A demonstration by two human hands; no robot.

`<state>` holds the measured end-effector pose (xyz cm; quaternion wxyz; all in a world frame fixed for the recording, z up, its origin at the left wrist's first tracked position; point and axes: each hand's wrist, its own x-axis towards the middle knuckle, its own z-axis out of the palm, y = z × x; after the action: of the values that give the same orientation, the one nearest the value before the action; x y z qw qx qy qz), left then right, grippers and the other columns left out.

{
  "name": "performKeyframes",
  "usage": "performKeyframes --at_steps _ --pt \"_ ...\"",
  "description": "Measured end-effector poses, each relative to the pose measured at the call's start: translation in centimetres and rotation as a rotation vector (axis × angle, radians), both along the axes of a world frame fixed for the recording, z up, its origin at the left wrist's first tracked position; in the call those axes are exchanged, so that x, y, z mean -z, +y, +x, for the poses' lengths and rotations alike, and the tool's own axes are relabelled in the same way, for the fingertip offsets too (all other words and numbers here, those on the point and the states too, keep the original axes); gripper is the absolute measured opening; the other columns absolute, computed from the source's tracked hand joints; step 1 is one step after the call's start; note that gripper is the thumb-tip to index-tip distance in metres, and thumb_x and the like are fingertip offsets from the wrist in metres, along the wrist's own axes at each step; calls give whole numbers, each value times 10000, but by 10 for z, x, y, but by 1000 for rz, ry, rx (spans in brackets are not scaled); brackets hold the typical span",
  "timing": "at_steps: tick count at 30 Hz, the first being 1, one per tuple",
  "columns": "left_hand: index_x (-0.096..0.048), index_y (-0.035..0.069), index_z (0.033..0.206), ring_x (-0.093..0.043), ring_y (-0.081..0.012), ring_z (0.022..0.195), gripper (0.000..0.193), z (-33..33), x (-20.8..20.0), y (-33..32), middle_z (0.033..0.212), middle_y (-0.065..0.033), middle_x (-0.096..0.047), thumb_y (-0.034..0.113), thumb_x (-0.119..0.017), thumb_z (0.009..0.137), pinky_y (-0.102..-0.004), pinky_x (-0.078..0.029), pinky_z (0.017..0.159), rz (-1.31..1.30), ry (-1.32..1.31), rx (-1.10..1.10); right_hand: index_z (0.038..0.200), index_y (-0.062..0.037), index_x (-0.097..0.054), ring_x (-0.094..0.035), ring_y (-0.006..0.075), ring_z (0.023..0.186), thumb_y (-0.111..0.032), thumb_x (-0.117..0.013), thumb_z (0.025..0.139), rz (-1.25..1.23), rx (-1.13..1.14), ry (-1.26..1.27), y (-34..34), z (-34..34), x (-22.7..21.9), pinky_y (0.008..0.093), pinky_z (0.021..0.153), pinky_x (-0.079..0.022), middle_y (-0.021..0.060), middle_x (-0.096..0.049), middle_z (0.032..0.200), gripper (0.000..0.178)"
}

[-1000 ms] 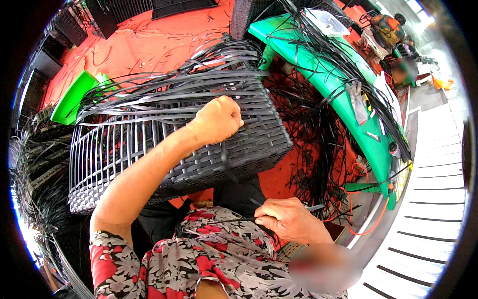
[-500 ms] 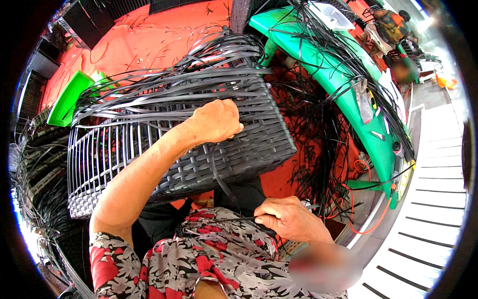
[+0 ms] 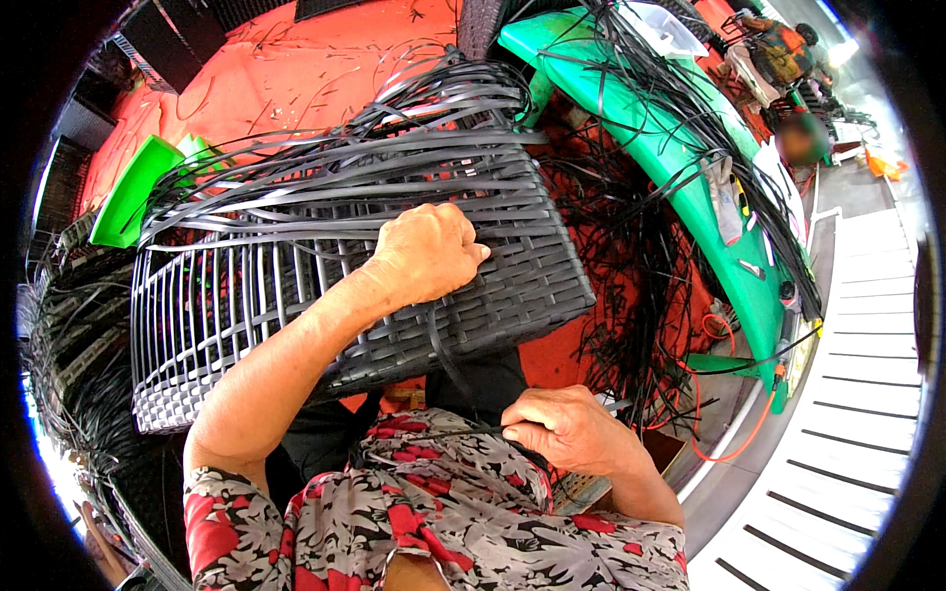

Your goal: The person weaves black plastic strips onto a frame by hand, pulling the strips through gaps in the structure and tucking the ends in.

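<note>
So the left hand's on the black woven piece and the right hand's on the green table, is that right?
Not quite: the right hand isn't on the green table; the head view shows it low, by the patterned shirt. The left hand is indeed on the black woven piece.

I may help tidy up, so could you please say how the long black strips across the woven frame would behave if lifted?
The strips would probably flop, as they bend in long curves. Each looks thin and flat, so likely light. They may snag on one another, since they overlap in a tangle across the frame.
</note>
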<state>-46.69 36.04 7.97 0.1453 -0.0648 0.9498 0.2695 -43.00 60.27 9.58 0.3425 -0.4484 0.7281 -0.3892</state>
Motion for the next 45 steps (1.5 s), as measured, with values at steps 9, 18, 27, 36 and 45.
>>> performKeyframes --at_steps 9,18,27,36,45 --pt "-704 52 806 -649 -370 851 326 0 0 -1 818 -192 -662 362 -609 835 -440 -520 755 50 -4 -30 860 -34 -583 -597 306 670 -143 -603 862 -24 29 -35 -1 -1 4 382 577 -465 106 -592 750 111" --pt "-611 -25 830 -513 -177 594 74 50 -5 -27 639 -86 -535 29 -563 845 -296 -412 543 469 367 -231 929 2 -643 -608 169 625 28 -615 794 -100 440 160 16 -32 -40 271 565 -466 96 -630 762 140" --pt "-670 36 909 -537 -290 921 191 69 7 -32 950 -117 -538 16 -674 719 -375 -435 780 79 592 18 887 21 -627 -517 87 614 -47 -632 839 -132 527 392 -15 -65 -59 235 577 -412 49 -583 698 83" --pt "-682 72 1004 -166 -460 1341 234 59 0 -24 1489 -177 -202 233 -581 868 -622 -165 1046 -195 531 160 841 30 -655 -602 258 594 -2 -586 761 42 233 724 -67 -94 -54 315 564 -456 154 -630 716 110" --pt "-700 61 883 -94 -495 1362 174 28 18 -18 1504 -164 -180 188 -617 798 -702 -101 1032 -163 436 177 792 5 -665 -606 345 655 -140 -575 755 190 21 649 -99 -116 -29 408 616 -467 185 -611 686 174"
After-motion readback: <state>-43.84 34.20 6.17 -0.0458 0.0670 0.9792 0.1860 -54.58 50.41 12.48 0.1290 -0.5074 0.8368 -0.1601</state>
